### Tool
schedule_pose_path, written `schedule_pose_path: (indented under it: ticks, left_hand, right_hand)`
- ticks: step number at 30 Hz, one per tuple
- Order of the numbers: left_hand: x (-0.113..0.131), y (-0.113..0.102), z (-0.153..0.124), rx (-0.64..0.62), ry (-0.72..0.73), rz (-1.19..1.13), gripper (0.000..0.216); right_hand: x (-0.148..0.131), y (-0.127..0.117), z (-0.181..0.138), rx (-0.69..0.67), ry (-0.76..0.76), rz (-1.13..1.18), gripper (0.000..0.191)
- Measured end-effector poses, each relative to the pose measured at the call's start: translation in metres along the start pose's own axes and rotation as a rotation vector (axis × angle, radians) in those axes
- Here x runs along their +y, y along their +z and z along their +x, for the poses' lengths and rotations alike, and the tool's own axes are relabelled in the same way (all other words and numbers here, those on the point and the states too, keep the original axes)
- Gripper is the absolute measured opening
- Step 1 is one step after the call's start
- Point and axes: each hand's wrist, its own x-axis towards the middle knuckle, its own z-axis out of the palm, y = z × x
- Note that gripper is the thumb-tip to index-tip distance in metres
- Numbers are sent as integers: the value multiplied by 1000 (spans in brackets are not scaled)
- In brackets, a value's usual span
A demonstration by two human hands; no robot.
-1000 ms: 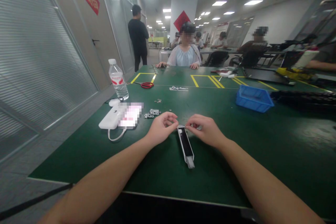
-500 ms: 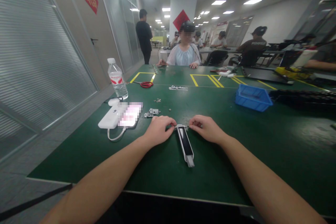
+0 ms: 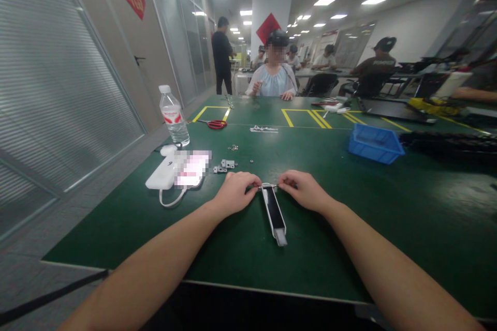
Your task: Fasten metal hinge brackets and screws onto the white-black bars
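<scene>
The left hand [image 3: 241,190] and right hand [image 3: 302,189] are pinching either side of a thin greyish piece [image 3: 276,185], fingertips drawn together. It's sitting at a slim, white-framed black bar's [image 3: 275,211] far end.

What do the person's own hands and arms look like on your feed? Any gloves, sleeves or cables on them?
Both the left hand and right hand are ungloved. The left forearm and right forearm are bare, with no sleeve in view. I see no watch, bracelet, cable or marking on either; a small ring could be hidden.
</scene>
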Motion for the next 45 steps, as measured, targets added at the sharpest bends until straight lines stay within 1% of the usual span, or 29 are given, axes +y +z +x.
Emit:
schedule_pose_path:
  ticks: [10,18,29,38,45]
  left_hand:
    - [0,2,0,14,17,-11,14]
    - [1,0,0,9,14,-5,14]
    - [-1,3,1,12,28,-13,15]
    - [-2,4,1,12,27,-15,16]
    - [-2,4,1,13,27,-19,15]
  right_hand:
    - [-3,2,1,21,10,5,9]
    - [-3,2,2,-22,70,66,9]
    - [-2,5,3,-28,97,134,9]
    - [-3,5,2,-23,102,103,9]
    - [-3,3,2,-39,68,81,11]
